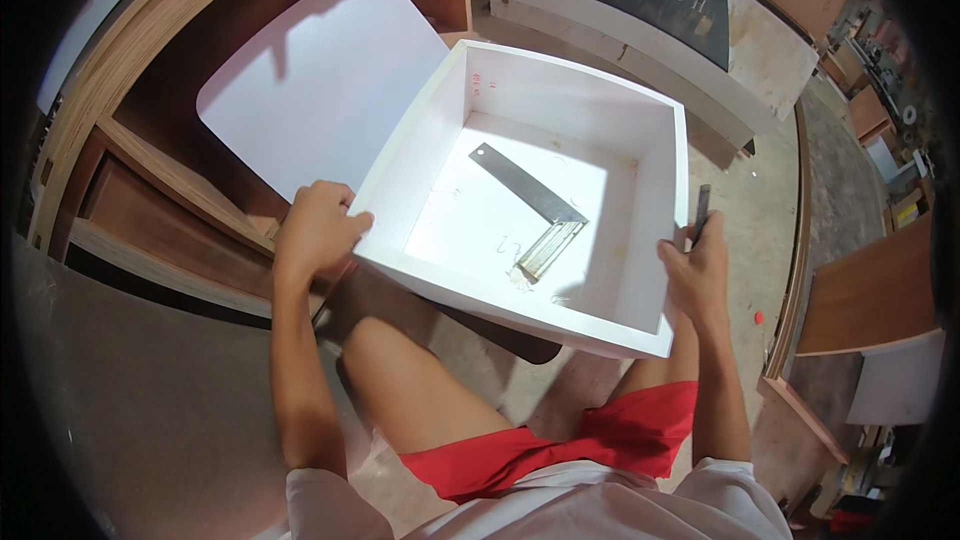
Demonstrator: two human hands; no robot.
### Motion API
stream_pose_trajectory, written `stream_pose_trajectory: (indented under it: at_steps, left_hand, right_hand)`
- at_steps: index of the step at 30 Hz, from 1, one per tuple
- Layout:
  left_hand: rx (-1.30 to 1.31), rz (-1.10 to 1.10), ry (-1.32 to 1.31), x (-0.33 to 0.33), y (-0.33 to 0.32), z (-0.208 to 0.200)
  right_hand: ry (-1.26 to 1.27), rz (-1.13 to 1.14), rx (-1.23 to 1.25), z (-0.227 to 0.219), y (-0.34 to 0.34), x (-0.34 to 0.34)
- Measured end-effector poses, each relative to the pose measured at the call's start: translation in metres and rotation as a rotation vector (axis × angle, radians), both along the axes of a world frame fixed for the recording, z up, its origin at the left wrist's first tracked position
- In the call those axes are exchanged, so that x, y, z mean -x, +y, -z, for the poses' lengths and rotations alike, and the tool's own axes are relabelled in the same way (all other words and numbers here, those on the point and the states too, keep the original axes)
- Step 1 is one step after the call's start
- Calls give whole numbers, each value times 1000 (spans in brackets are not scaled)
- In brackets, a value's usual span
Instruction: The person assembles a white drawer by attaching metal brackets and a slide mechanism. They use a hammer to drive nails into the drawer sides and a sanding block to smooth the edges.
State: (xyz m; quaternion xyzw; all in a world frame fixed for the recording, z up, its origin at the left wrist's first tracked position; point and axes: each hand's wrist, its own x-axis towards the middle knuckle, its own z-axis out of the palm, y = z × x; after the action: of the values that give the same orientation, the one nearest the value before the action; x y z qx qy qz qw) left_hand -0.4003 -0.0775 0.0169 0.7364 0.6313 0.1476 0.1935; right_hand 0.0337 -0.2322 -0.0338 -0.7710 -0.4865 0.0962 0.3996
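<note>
A white open-topped box [415, 155] is tilted in front of me, above my knees. My left hand [322, 230] is closed on its near left corner, the thumb over the rim. At the right wall, my right hand [698, 265] grips the box's edge with the thumb. That same hand also holds a dark, slim tool [703, 205] pointing upward; its exact kind is unclear. Inside the box, a try square [525, 188] with a metal blade lies on the white bottom. Faint pencil marks and small red marks show on the inner faces.
A white panel with rounded corners [320, 70] leans in a wooden cabinet frame [135, 60] at the left. Behind the box stands a white counter [640, 45] with a dark lettered face. Boards [870, 285] and clutter line the right. A small red object [758, 318] lies on the floor.
</note>
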Motion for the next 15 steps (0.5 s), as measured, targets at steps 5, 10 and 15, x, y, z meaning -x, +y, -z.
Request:
stream_pose_trajectory:
  at_steps: [5,10,15]
  left_hand:
    - [85,160,153,-23,-65,-21]
    - [106,534,9,-25,-92,-51]
    - [-604,975,98,-34,-47,9]
  right_hand:
    - [47,-134,-12,5,4,-50]
    - [107,-391,-64,0,34,-104]
    - [-213,-448,83,-7,111,-112]
